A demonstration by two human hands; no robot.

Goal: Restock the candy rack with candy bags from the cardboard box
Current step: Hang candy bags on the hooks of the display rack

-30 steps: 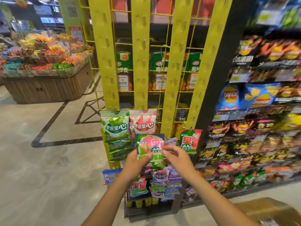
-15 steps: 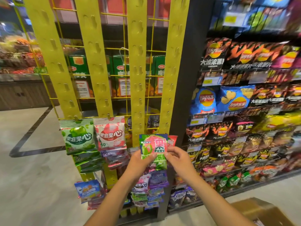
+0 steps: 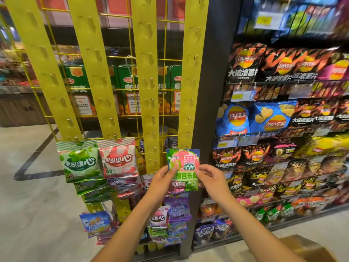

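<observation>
A pink-and-green candy bag [image 3: 184, 163] is held up in front of the rightmost yellow strip [image 3: 190, 76] of the candy rack. My left hand [image 3: 163, 181] pinches its left edge and my right hand [image 3: 210, 177] pinches its right edge. The bag's top sits at the strip's lower end, over other hanging bags. A green candy bag [image 3: 80, 161] and a pink-white candy bag [image 3: 119, 160] hang on the two left strips, with more bags stacked below them. A corner of the cardboard box [image 3: 306, 248] shows at the bottom right.
A black shelf post [image 3: 213, 91] stands right of the rack. Wire shelves of chip bags [image 3: 273, 118] fill the right side. Green boxes [image 3: 79, 87] sit behind the yellow grid. Beige floor with a dark inlay line [image 3: 34, 161] lies to the left.
The view has swung further right and closer to the rack. Both hands, still holding the bag, now have it in front of the rightmost strip rather than the third one.
</observation>
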